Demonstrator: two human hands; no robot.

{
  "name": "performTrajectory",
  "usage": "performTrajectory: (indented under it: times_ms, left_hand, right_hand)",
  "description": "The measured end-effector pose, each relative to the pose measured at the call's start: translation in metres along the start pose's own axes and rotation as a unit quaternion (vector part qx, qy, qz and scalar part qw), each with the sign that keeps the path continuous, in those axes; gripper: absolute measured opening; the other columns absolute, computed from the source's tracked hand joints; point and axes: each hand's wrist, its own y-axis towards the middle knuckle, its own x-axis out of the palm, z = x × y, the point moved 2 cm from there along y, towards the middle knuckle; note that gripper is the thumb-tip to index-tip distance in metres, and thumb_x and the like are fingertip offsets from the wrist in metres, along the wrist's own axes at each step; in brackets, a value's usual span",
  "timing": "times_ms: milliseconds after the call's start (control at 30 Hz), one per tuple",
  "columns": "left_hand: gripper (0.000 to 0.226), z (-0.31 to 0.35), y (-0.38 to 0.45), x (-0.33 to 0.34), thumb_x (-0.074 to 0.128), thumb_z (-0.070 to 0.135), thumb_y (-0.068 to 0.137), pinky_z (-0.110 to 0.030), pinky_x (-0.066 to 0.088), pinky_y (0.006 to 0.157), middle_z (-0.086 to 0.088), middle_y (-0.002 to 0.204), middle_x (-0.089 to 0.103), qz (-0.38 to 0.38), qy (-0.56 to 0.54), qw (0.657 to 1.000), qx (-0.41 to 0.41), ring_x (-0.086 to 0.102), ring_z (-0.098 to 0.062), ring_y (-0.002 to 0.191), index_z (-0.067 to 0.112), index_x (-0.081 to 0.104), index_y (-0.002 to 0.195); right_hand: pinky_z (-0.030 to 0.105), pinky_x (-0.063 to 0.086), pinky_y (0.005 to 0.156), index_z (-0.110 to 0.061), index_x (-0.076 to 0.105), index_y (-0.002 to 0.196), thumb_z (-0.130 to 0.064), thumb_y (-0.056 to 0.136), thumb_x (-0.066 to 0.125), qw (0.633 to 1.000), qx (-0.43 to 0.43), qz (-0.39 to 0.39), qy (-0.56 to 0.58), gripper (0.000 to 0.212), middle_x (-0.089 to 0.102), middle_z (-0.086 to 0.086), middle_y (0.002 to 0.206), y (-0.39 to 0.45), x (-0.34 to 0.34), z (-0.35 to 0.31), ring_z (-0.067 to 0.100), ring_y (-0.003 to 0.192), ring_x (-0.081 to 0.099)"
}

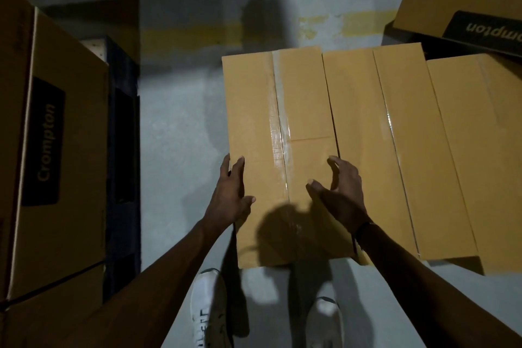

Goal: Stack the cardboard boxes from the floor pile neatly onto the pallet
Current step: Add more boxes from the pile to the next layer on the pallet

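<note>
White sneakers (210,308) nearest, on grey concrete floor (175,135). Left hand (230,192) w/ straight fingers flat against left edge of plain brown taped cardboard box (282,127). Right hand (339,189) loosely curled above its top, gripping nothing; contact unclear. Beyond: more brown boxes (395,135) alongside, dark blue pallet (123,150) far left.

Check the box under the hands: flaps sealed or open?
Sealed. The box has both top flaps lying flat, with clear tape running along the centre seam.
</note>
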Motion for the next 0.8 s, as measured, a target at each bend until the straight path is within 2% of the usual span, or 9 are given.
performTrajectory:
  times_ms: [133,233,400,500,567,633,700,800]
  left_hand:
    - [0.108,-0.006,0.000,-0.004,0.086,0.019,0.082,-0.043,0.028,0.121,-0.007,0.172,0.000,0.000,0.007,1.000,0.005,0.022,-0.034,0.155,0.015,0.016,0.164]
    - [0.110,-0.014,0.001,-0.007,0.086,0.022,0.082,-0.045,0.026,0.122,-0.007,0.172,0.002,-0.006,-0.004,1.000,-0.008,0.016,-0.032,0.156,0.019,0.013,0.165]
    - [0.116,-0.020,0.014,-0.006,0.085,0.041,0.082,-0.051,0.025,0.124,-0.002,0.172,0.014,-0.021,-0.047,0.999,0.000,0.015,-0.027,0.157,0.027,0.006,0.165]
    - [0.114,-0.015,0.020,-0.003,0.083,0.045,0.082,-0.043,0.027,0.121,0.000,0.171,0.018,-0.008,-0.085,0.996,0.009,0.021,-0.023,0.155,0.026,0.007,0.165]
    - [0.112,-0.015,0.024,-0.001,0.083,0.044,0.083,-0.037,0.027,0.118,0.004,0.171,0.018,0.008,-0.107,0.994,0.012,0.022,-0.020,0.154,0.027,0.009,0.165]
    - [0.112,-0.017,0.028,0.001,0.084,0.043,0.083,-0.035,0.029,0.117,0.008,0.170,0.017,0.016,-0.129,0.992,0.012,0.023,-0.017,0.154,0.030,0.009,0.165]
    - [0.114,-0.019,0.030,0.003,0.085,0.045,0.080,-0.033,0.030,0.116,0.012,0.170,0.016,0.025,-0.143,0.989,0.014,0.023,-0.015,0.154,0.033,0.009,0.164]
    - [0.117,-0.023,0.035,0.007,0.087,0.049,0.077,-0.034,0.029,0.117,0.017,0.170,0.015,0.031,-0.167,0.985,0.015,0.020,-0.012,0.154,0.037,0.009,0.163]
  right_hand:
    - [0.035,0.033,0.109,-0.023,0.042,0.150,-0.033,0.083,0.082,1.000,-0.003,-0.013,-0.004,0.079,0.036,0.002,0.157,-0.004,0.006,0.003,0.023,0.142,0.034]
    - [0.041,0.037,0.112,-0.023,0.041,0.151,-0.034,0.085,0.081,1.000,0.005,-0.012,-0.006,0.078,0.032,0.003,0.159,-0.003,0.010,0.005,0.026,0.144,0.033]
    - [0.046,0.029,0.118,-0.022,0.030,0.159,-0.036,0.092,0.073,0.999,0.008,-0.021,-0.047,0.080,0.031,0.002,0.164,0.010,0.011,0.005,0.029,0.149,0.023]
    - [0.047,0.025,0.121,-0.021,0.025,0.161,-0.033,0.096,0.068,0.998,0.011,-0.021,-0.065,0.079,0.029,0.004,0.166,0.014,0.017,0.004,0.031,0.151,0.019]
    - [0.041,0.021,0.121,-0.023,0.022,0.162,-0.029,0.097,0.068,0.998,0.014,-0.028,-0.052,0.080,0.022,0.004,0.169,0.014,0.024,0.005,0.029,0.154,0.017]
    - [0.038,0.020,0.119,-0.026,0.019,0.163,-0.029,0.097,0.068,0.999,0.003,-0.029,-0.027,0.082,0.018,0.002,0.170,0.016,0.029,0.007,0.025,0.155,0.019]
    - [0.041,0.022,0.120,-0.027,0.018,0.163,-0.031,0.097,0.068,0.999,-0.026,-0.023,-0.011,0.083,0.021,-0.001,0.170,0.022,0.028,0.010,0.022,0.155,0.021]
    - [0.034,0.021,0.116,-0.032,0.015,0.163,-0.036,0.096,0.070,0.998,-0.041,-0.041,0.021,0.087,0.020,-0.006,0.169,0.033,0.026,0.013,0.018,0.154,0.021]
